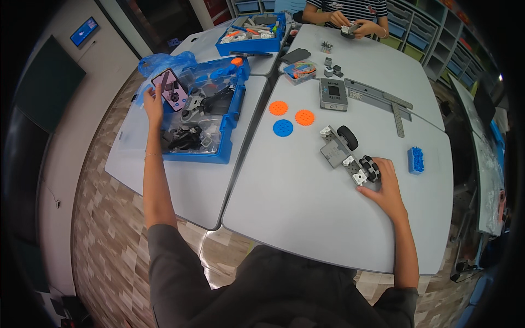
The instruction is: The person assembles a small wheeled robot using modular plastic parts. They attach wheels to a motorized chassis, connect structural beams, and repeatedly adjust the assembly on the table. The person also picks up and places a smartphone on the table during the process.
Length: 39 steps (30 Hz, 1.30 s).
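In my right hand is one end of a grey wheeled robot chassis. My thumb lies by its white bracket and my fingers curl around the near roller wheel. A plain black-tyred wheel sits at the far end. My left hand reaches over the blue parts case, fingers stretched out at the left edge of a phone propped there. On its lit screen is a picture of dark wheeled parts.
The open blue case holds a game controller and cables. Orange gears, a blue gear disc, a grey control box, metal beams and a blue pin box lie about. Across the table, a person's hands hold a part.
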Tool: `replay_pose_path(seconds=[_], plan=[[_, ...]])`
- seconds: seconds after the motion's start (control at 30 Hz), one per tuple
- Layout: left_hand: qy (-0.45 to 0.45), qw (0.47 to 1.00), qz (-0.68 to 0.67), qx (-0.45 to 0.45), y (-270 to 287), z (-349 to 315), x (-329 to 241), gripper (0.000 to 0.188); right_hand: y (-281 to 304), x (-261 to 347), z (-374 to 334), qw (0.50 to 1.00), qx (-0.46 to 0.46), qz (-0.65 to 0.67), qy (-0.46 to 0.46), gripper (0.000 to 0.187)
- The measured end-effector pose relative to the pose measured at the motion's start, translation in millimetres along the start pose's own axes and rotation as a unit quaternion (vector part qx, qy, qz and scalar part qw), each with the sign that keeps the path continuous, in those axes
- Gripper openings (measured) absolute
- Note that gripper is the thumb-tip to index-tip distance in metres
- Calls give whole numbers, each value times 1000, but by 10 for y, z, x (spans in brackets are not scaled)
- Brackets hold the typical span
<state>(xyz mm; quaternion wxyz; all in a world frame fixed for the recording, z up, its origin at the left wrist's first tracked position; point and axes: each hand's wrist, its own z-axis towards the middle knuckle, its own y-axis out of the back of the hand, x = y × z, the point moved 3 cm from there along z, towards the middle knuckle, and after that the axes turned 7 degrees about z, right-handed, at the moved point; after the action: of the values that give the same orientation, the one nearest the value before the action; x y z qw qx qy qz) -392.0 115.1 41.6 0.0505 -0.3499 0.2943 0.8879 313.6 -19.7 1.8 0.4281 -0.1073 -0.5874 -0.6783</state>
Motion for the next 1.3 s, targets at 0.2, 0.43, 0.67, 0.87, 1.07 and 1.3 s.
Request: replay_pose_path(seconds=[0.2, 0.43, 0.67, 0.87, 1.07, 1.3], plan=[[-58, 991, -104, -60, 457, -371, -470, 57, -12, 27, 2, 1000, -5, 15, -14, 81], [-189, 976, -94, 48, 675, -1626, -1515, 42, -5, 34, -16, 998, -32, 46, 11, 80], [-382, 873, -105, 284, 378, -2860, -2680, 46, 14, 26, -57, 997, -64, 16, 26, 69], [-352, 832, -110, 414, -252, -3245, -3027, 62, 45, 33, -66, 997, -64, 42, -12, 65], [-324, 843, -124, 412, -641, -3438, -2998, 70, -17, 41, -105, 996, -89, 26, -3, 63], [-240, 848, -176, 438, -876, -3517, -2956, 67, -173, 164, -142, 993, -116, -4, 11, 60]])
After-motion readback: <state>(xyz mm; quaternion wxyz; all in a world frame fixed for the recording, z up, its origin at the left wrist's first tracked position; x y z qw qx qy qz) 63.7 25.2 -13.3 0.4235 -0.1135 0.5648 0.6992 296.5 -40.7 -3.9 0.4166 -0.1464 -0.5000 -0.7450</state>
